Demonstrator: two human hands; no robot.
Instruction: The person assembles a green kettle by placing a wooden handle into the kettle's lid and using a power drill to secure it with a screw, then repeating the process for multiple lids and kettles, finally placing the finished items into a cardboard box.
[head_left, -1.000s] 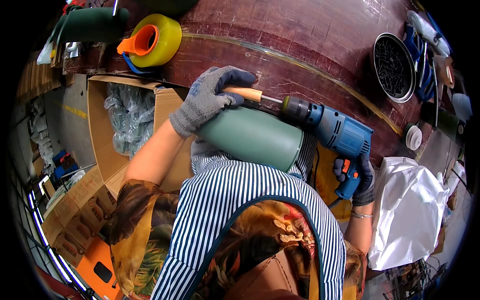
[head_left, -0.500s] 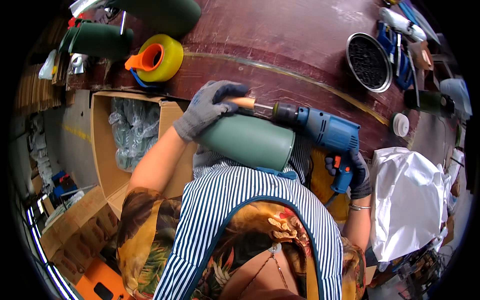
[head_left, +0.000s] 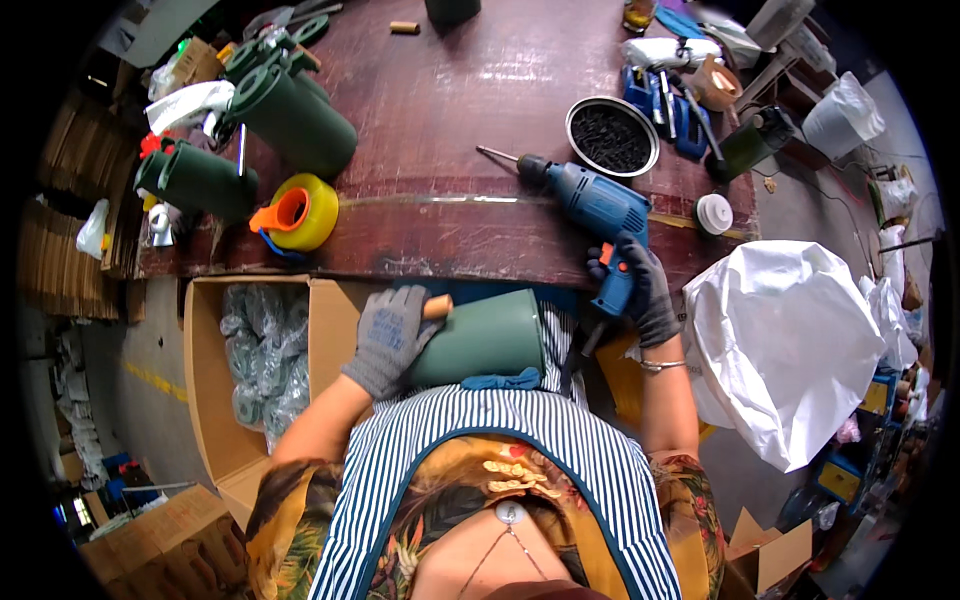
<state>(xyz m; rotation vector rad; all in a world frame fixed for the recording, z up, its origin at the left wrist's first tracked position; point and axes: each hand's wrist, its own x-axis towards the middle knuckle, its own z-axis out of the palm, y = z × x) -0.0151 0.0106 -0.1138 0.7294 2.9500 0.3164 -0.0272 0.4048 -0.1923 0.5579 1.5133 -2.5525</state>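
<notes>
In my right hand (head_left: 645, 290), gloved in grey and dark blue, is a blue power drill (head_left: 605, 205), gripped by its handle. Its long bit points left above the table, apart from the container. A green cylindrical container (head_left: 485, 340) lies on its side against my apron, its wide end to the right. My gloved left hand (head_left: 388, 338) is closed over the container's left end. Beside its fingers, a short tan wooden-looking cylinder (head_left: 437, 307) sticks out along the container's upper side; my hand hides how the two are joined.
The dark red table (head_left: 420, 235) holds a yellow tape roll with an orange piece (head_left: 305, 212), green containers (head_left: 295, 120), a round tin of black screw-like pieces (head_left: 612, 135) and a white lid (head_left: 713, 214). An open carton (head_left: 205, 390) stands left, a white bag (head_left: 785, 350) right.
The drill has moved up and away from the tan cylinder, its bit no longer at that piece's end. My left hand and the green container have shifted lower and left in view.
</notes>
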